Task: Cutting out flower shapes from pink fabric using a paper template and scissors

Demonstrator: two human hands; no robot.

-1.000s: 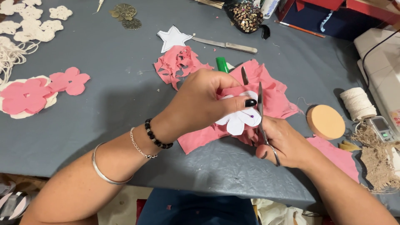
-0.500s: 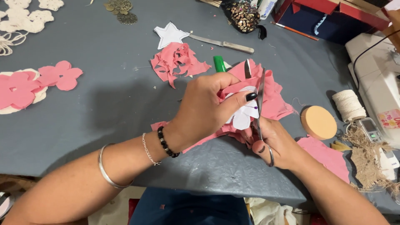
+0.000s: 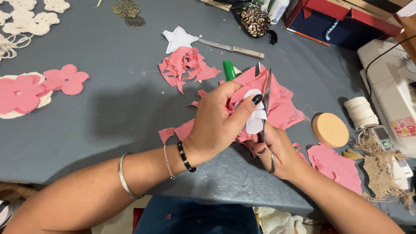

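Pink fabric [image 3: 284,108] and scissors [image 3: 265,102] in hands above grey table [image 3: 108,117]

Worked over a table [image 3: 108,117] draped in grey-blue cloth, evenly lit from above, with soft shadows thrown across the middle. Backed at the far right by a red and navy box [image 3: 346,21] and flanked by a white sewing machine [image 3: 388,82] along the right edge. Glimpsed below the near edge only a strip of clutter, too dim to make out.
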